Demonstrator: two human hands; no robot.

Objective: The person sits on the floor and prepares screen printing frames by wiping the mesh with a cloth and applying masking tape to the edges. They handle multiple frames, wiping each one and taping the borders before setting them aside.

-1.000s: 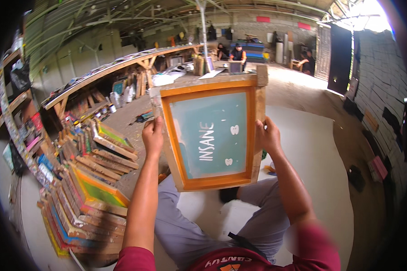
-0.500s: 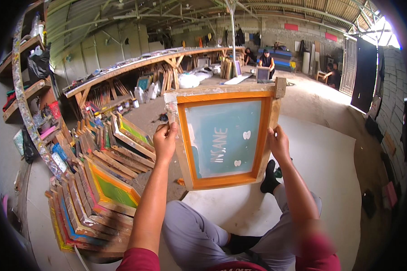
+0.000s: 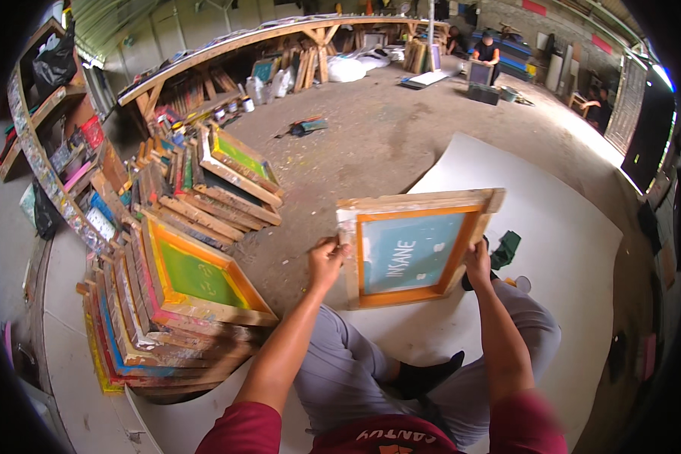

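Observation:
Between my hands a wooden screen printing frame (image 3: 412,253) is held up, slightly tilted, above the white sheet. Its mesh is light blue with pale lettering and small pale shapes, bordered in orange. My left hand (image 3: 327,262) is closed round the left wooden bar. On the opposite bar my right hand (image 3: 477,263) grips the right side, fingers partly hidden by the wood. The frame's lower edge hangs over my crossed legs. To the left of my left arm leans a stack of similar frames (image 3: 197,281), the front one with a green mesh and yellow-orange border.
A white sheet (image 3: 567,234) lies under me, with a dark green cloth (image 3: 506,250) by my right knee. More stacked frames (image 3: 231,208) stand farther left, beside a cluttered shelf (image 3: 45,163). A long wooden bench (image 3: 227,47) runs behind. A person (image 3: 486,57) sits far off with another frame.
The frame, in both hands, has moved right and lower, away from me. My view has tilted downward, showing more floor and a green cloth near my knee.

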